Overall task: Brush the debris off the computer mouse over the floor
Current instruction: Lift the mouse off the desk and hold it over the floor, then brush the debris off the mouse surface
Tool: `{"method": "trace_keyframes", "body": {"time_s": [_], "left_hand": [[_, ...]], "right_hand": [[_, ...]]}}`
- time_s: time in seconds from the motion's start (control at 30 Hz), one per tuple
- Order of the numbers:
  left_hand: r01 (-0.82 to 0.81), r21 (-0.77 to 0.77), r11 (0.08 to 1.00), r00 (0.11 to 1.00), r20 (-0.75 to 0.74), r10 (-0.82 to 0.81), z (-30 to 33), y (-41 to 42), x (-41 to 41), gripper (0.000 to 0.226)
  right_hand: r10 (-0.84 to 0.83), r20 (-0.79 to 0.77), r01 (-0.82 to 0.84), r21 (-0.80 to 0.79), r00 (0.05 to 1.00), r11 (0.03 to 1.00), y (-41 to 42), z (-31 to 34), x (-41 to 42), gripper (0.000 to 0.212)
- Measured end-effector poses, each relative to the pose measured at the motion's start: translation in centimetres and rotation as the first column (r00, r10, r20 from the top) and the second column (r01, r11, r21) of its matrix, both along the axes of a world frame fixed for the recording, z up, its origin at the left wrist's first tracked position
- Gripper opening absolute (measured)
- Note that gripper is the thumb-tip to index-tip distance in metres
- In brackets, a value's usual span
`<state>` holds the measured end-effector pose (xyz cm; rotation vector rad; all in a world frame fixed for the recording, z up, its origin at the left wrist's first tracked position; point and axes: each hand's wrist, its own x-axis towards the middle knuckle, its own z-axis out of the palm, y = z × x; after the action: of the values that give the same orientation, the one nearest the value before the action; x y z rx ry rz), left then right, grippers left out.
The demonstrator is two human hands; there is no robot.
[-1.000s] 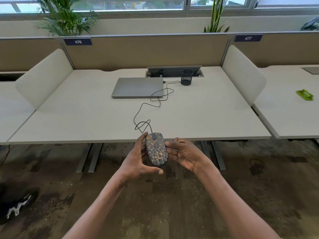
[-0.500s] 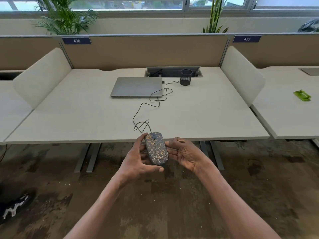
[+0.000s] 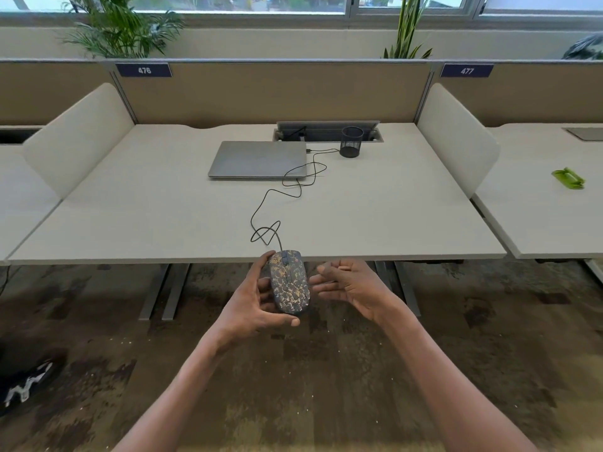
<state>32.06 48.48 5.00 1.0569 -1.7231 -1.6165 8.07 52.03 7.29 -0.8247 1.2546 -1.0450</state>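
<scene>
Just off the near edge of the pale rectangular desk (image 3: 163, 223), above the mottled brown carpet floor (image 3: 326, 386), one dark wired computer mouse speckled with yellowish debris (image 3: 289, 282) sits gripped in the left hand (image 3: 251, 305), thumb curled under its rear end. Beside it the right hand (image 3: 352, 285) is loosely spread, empty. One black mesh pen cup (image 3: 351, 142), contents not visible, stands near the far edge by one closed grey laptop (image 3: 257, 159)

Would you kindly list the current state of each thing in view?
Mouse: debris-speckled, held off the desk edge.
Left hand: grips the mouse.
Right hand: open beside the mouse.
Laptop: closed.
Cable: looped on the desk.
Pen cup: upright.
</scene>
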Motion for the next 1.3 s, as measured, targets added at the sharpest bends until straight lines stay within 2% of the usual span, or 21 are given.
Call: {"method": "trace_keyframes", "body": {"time_s": [0.07, 0.17, 0.23, 0.3, 0.4, 0.5, 0.57, 0.67, 0.83, 0.93, 1.0, 1.2, 1.3], "left_hand": [[0.000, 0.012, 1.000, 1.000, 0.005, 0.000, -0.2, 0.3, 0.2, 0.136], [-0.008, 0.030, 1.000, 1.000, 0.008, 0.008, -0.7, 0.9, 0.4, 0.129], [-0.006, 0.033, 0.999, 1.000, 0.019, 0.005, -1.1, 1.2, 0.7, 0.128], [0.001, 0.042, 0.999, 1.000, 0.030, -0.002, -1.4, 1.6, 0.9, 0.128], [0.005, 0.065, 0.998, 0.999, 0.042, -0.008, -1.8, 2.5, 1.4, 0.127], [0.005, 0.083, 0.996, 0.998, 0.065, -0.011, -2.1, 3.4, 1.8, 0.127], [0.003, 0.097, 0.995, 0.997, 0.079, -0.011, -2.4, 3.9, 2.0, 0.129], [-0.004, 0.100, 0.995, 0.993, 0.117, -0.007, -3.0, 4.8, 2.1, 0.128], [-0.030, 0.122, 0.992, 0.990, 0.140, 0.013, -4.1, 6.8, 1.7, 0.126], [-0.056, 0.136, 0.989, 0.989, 0.142, 0.036, -5.3, 8.0, 1.5, 0.125], [-0.069, 0.144, 0.987, 0.989, 0.138, 0.049, -5.9, 8.8, 1.6, 0.126], [-0.055, 0.182, 0.982, 0.988, 0.150, 0.027, -7.5, 10.1, 2.9, 0.128], [-0.023, 0.196, 0.980, 0.989, 0.146, -0.006, -8.0, 9.9, 3.8, 0.128]], "right_hand": [[0.034, -0.069, -0.034, 0.000, 0.997, 0.999, 0.3, -0.1, -0.4, 0.017], [0.078, -0.079, -0.076, 0.027, 0.994, 0.997, 0.8, 0.2, -0.7, 0.019], [0.122, -0.198, -0.115, 0.045, 0.973, 0.992, 1.1, 0.2, -1.0, 0.023], [0.172, -0.420, -0.154, 0.075, 0.891, 0.985, 1.3, 0.2, -1.1, 0.035], [0.244, -0.675, -0.242, 0.099, 0.696, 0.965, 1.6, 0.3, -1.4, 0.045], [0.266, -0.802, -0.293, 0.120, 0.535, 0.949, 2.3, 0.4, -1.9, 0.045], [0.265, -0.828, -0.300, 0.124, 0.494, 0.946, 2.8, 0.5, -2.1, 0.045], [0.204, -0.834, -0.296, 0.051, 0.512, 0.954, 3.4, 0.3, -2.2, 0.040], [-0.121, -0.853, -0.197, -0.252, 0.507, 0.947, 4.7, 0.1, -2.7, 0.017], [-0.204, -0.760, -0.136, -0.358, 0.617, 0.924, 5.7, 0.7, -3.0, 0.010], [-0.242, -0.699, -0.082, -0.395, 0.673, 0.915, 6.3, 1.1, -2.9, 0.013], [-0.265, -0.620, 0.000, -0.393, 0.738, 0.919, 8.0, 1.6, -1.0, 0.012], [-0.308, -0.603, 0.034, -0.421, 0.736, 0.906, 9.1, 1.6, 0.9, 0.016]]}}
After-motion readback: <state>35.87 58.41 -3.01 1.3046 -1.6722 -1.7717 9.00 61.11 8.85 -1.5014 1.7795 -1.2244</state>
